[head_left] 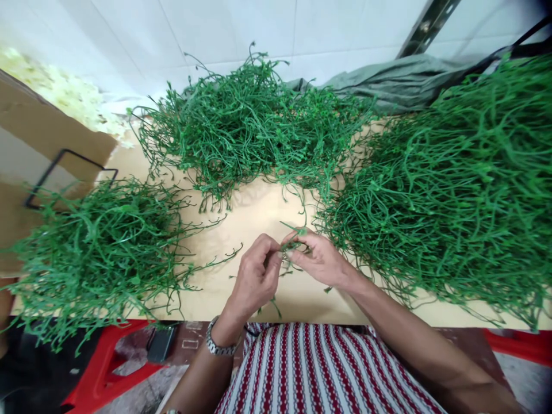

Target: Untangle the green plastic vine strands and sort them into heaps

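Near the front edge of the table, my two hands meet over a thin green plastic-looking stem (294,246). My left hand (259,273) is closed, thumb and forefinger pinching part of it. With curled fingers and thumb, my right hand (317,256) grips the same stem from the other side. Bits of green stick out above and below the hands; how the pieces join between the fingertips is hidden. A large heap of green stems (452,201) lies right of my right hand. Left of my left hand is a smaller pile of stems (99,253).
Another pile of green stems (254,121) lies at the back against the white wall (233,29). A cardboard box (52,126) and a black wire frame (64,152) stand at the left, with pale yellow flowers (56,86) behind. Red stools (107,362) show below the wooden table (259,213).
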Available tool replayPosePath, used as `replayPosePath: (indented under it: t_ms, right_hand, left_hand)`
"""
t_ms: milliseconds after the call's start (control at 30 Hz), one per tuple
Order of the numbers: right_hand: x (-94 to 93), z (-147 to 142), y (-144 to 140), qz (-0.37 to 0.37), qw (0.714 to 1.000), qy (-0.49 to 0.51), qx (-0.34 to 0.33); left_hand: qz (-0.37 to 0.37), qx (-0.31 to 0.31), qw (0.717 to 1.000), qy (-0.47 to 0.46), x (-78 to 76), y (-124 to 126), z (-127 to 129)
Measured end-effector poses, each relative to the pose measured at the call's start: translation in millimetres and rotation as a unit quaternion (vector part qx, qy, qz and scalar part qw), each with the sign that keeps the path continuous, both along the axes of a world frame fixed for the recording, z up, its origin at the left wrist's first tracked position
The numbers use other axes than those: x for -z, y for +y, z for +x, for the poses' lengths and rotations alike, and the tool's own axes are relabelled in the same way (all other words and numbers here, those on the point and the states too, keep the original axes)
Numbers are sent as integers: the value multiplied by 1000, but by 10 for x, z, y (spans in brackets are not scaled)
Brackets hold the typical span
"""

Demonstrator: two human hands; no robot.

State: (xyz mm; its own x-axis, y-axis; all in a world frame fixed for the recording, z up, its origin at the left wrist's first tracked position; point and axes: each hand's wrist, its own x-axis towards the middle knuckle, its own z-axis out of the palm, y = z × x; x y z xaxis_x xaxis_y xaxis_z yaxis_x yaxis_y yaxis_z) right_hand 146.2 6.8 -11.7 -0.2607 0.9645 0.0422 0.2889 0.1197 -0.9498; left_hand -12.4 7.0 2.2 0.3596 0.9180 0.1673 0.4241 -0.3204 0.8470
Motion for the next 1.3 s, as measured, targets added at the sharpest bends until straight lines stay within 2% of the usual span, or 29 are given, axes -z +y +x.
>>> replayPosePath:
  t_ms: [100,167,233,333,433,500,600,733,800,967,1167,1300]
  right_hand:
    - [51,-51,-27,-85,993,77,26]
    - [94,-80,-41,-83,992,91,37]
    - [127,-86,-45,-49,996,73,33]
    - [115,-28,-26,45,998,-41,14]
    - [38,73,22,157,975,-157,-10]
    - [-8,126,56,198,963,-179,-24]
    - [-29,155,84,194,966,-167,-33]
    - [-16,133,67,133,980,-145,-37]
    - [-9,122,55,127,979,-152,-46]
    - [45,115,58,193,958,-196,-84]
    - [140,86,115,243,914,-316,-78]
    - [186,113,197,291,903,-312,-55]
  left_hand:
    - [6,-11,999,-50,41,-9,36]
    - [-10,-24,996,-89,66,-7,46]
    - [-14,-30,993,-113,74,0,42]
    - [3,-16,997,-80,40,17,14]
    - [10,-5,1000,-4,-26,33,-29]
    - [6,10,999,45,-59,42,-57]
    - [-30,32,996,74,-62,47,-80]
    - [-96,37,993,55,-24,33,-63]
    - [-110,27,993,39,-9,23,-42]
    - [-120,14,992,20,25,21,-5]
    - [-22,5,1000,0,45,32,68]
    - [-54,-27,998,-12,64,17,108]
